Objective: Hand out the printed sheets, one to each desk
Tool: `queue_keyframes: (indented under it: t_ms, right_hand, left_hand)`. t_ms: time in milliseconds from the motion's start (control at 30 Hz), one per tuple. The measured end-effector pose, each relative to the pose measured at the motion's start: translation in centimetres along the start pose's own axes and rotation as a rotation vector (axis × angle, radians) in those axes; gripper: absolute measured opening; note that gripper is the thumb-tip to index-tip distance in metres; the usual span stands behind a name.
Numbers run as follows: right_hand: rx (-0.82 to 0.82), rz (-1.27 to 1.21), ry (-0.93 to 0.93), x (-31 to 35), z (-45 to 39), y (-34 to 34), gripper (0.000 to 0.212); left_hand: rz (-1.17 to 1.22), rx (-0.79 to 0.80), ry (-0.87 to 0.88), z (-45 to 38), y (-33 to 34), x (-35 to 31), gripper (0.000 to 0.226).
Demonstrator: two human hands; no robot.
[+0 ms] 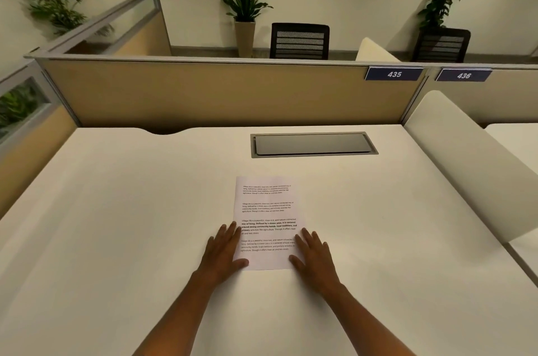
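Observation:
One printed sheet (266, 210) with several short paragraphs of black text lies flat on the white desk (116, 210), just in front of a grey cable hatch. My left hand (222, 253) rests palm down on the sheet's lower left edge, thumb over the corner. My right hand (316, 258) lies flat against the lower right edge, thumb on the paper. Both hands have their fingers spread and grip nothing. No other sheets are in view.
The cable hatch (313, 144) is set into the desk behind the sheet. A tan partition (203, 93) with number plates 435 (394, 74) and 436 (463, 75) closes the back. A white divider (465, 157) separates the neighbouring desk on the right. Chairs and potted plants stand beyond.

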State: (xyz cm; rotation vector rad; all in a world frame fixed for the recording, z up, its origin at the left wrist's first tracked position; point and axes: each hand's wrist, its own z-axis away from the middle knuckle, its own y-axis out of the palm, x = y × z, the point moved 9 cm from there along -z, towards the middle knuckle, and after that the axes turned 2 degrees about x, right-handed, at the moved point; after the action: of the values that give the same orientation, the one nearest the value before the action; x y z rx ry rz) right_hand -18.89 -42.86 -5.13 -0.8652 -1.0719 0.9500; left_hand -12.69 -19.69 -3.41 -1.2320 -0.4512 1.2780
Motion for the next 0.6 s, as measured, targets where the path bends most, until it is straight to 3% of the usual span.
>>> queue_keyframes:
  t_ms: [600]
  right_hand:
    - [-0.013, 0.008, -0.008, -0.09, 0.06, 0.02, 0.062]
  left_hand:
    - [0.003, -0.049, -0.002, -0.05, 0.87, 0.69, 0.083]
